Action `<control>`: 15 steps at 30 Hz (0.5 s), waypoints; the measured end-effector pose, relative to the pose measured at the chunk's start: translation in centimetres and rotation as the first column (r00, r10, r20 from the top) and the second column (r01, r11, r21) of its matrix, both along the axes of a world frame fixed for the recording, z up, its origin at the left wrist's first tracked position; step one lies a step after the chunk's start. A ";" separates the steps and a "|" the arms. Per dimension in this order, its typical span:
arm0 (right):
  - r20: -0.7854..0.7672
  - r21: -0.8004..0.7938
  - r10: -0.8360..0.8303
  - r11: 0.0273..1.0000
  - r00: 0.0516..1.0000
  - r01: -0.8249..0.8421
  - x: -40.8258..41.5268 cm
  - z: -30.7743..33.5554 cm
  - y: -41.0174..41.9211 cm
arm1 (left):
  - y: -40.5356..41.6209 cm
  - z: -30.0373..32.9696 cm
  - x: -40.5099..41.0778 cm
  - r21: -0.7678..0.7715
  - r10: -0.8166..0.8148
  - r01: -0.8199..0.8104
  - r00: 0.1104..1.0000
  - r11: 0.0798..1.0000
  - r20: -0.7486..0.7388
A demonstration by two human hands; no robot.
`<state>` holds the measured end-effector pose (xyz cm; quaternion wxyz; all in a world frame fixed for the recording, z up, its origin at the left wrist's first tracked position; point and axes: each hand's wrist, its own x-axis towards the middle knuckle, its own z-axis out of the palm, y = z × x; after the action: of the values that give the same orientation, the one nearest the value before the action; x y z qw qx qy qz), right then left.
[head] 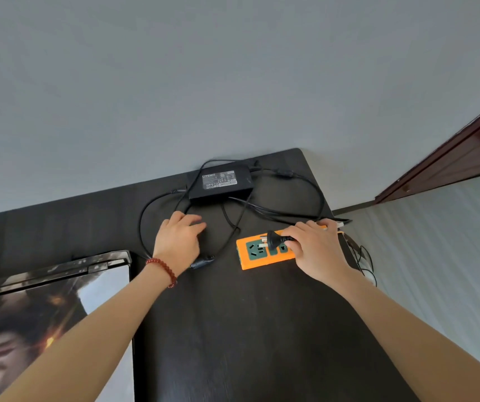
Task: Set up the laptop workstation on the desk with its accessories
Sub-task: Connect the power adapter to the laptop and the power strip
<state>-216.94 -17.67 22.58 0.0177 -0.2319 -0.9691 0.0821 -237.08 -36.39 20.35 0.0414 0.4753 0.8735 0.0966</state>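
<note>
The right hand pinches one black plug between its fingers, prongs pointing left, just above the one orange power strip lying under that hand. The left hand rests half-open, palm down, on the dark worktop, gripping nothing; black cable loops around it. Beyond both hands lies one black power brick. Left of the left wrist, with its red bead bracelet, sits one laptop.
</note>
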 end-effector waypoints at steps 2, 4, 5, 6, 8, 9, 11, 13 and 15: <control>0.000 0.001 0.003 1.000 1.000 -0.003 0.0 0.0 0.0 | -0.2 0.9 2.1 0.126 -0.074 0.078 0.997 0.989 -0.037; 0.020 0.003 0.006 1.000 1.000 -0.006 0.0 0.1 0.1 | -0.3 1.1 4.4 0.128 -0.243 0.247 0.969 0.961 -0.046; 0.035 -0.001 0.005 1.000 0.999 -0.005 -0.1 0.1 0.1 | -0.3 0.9 5.4 0.087 -0.337 0.341 0.940 0.936 -0.058; 0.050 -0.005 0.004 1.000 0.999 -0.004 -0.1 0.2 0.1 | -0.3 0.4 6.0 0.031 -0.416 0.419 0.906 0.908 -0.074; 0.081 -0.015 0.003 1.000 0.997 -0.002 -0.1 0.3 0.1 | -0.2 -0.4 6.2 -0.068 -0.497 0.492 0.863 0.868 -0.093; 0.093 -0.025 0.002 1.000 0.996 0.000 0.0 0.3 0.0 | -0.1 -0.6 5.9 -0.093 -0.513 0.506 0.854 0.858 -0.091; 0.105 -0.048 0.001 0.999 0.994 0.004 0.0 0.4 0.1 | 0.2 -0.4 5.5 -0.114 -0.541 0.531 0.836 0.839 -0.090; 0.126 -0.058 -0.003 0.998 0.992 0.011 -0.1 0.6 0.1 | 0.6 0.1 5.0 -0.133 -0.557 0.543 0.823 0.829 -0.113; 0.144 -0.048 0.008 0.999 0.990 -0.001 -0.1 0.8 0.0 | 0.4 0.0 4.4 -0.181 -0.516 0.491 0.847 0.852 -0.132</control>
<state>-217.07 -17.64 23.39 -0.0582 -0.2354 -0.9661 0.0883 -232.65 -35.94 20.33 0.0214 0.6904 0.7227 -0.0219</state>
